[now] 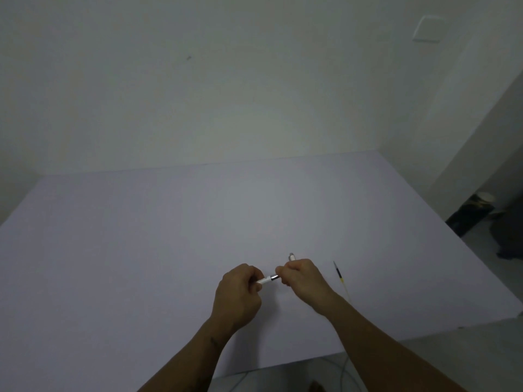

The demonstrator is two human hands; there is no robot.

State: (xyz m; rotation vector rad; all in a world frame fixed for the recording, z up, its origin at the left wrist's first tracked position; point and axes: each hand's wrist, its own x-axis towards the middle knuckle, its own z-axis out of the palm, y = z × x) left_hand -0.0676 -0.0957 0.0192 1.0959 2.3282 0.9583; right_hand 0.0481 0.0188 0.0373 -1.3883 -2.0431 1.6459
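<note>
A white pen (269, 278) with a silver middle band is held above the pale table (141, 250) between both hands. My left hand (240, 290) pinches the pen's white lower end with curled fingers. My right hand (300, 275) grips the upper part in a fist, and the pen's top end (292, 256) sticks out above that fist. A thin pen refill (341, 278), dark at its far end and yellowish at its near end, lies on the table just right of my right hand.
The table runs back to a plain wall. Its right edge drops to a floor with a dark bin (469, 216) and dark cloth (509, 241). A pale cable (348, 369) lies on the floor below the table's near edge.
</note>
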